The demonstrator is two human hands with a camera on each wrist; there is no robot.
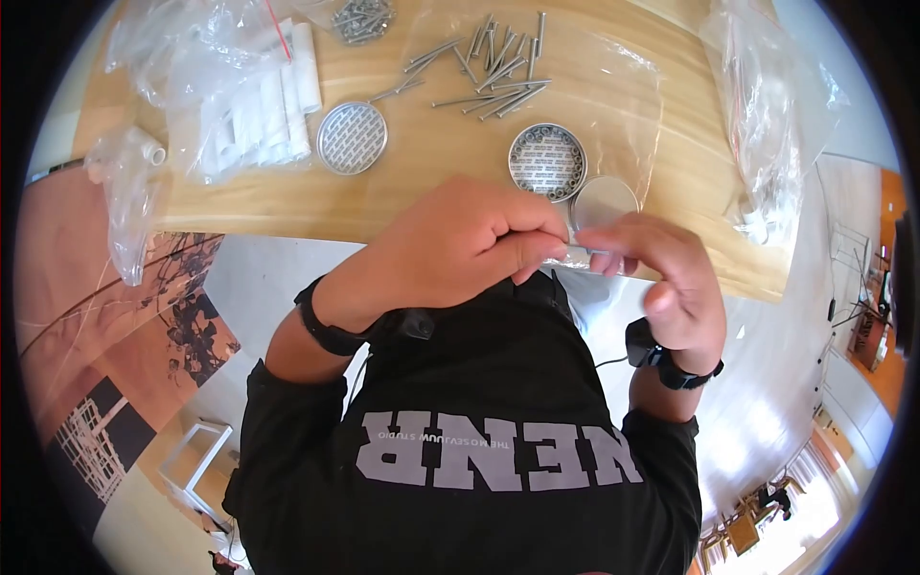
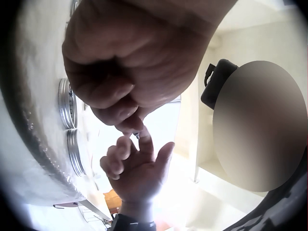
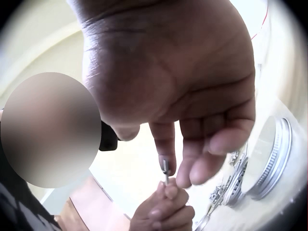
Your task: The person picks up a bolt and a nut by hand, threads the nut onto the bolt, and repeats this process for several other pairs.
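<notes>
While bolt-pinched: tin of nuts

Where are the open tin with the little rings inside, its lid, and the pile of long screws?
open tin (image 1: 546,161), head view, on the rings inside it.
lid (image 1: 604,201), head view, on its flat top.
long screws (image 1: 494,67), head view, middle of the pile.

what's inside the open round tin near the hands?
The round tin is packed with small metal rings or nuts, as the head view shows; they are too small to name. Whatever lies under that top layer is covered. Its lid lies beside it.
</notes>
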